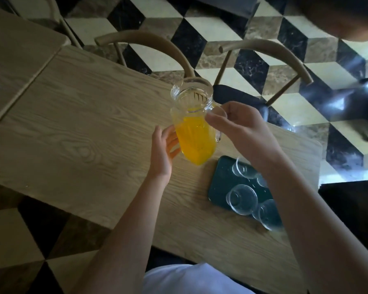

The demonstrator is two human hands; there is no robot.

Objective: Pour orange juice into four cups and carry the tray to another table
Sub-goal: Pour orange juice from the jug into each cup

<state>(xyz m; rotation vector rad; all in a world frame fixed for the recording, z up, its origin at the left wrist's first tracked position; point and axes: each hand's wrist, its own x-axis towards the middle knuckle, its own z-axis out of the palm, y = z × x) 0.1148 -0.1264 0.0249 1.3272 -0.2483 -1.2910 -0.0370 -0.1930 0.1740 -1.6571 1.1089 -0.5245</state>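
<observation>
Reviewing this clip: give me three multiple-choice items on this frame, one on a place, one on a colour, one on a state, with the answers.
1. Where are the cups? A on the dark tray; B on the floor; C on a chair.
2. What colour is the liquid in the pitcher? A red; B yellow-orange; C clear.
3. What state are the cups in? A full; B half full; C empty.

Answers: 1 A, the clear cups stand on the tray. 2 B, juice shows through the ribbed glass. 3 C, no juice shows in any cup in view.

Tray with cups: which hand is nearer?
Right. The right hand is at the pitcher handle, just above the tray; the left hand is beyond the pitcher's far side.
</observation>
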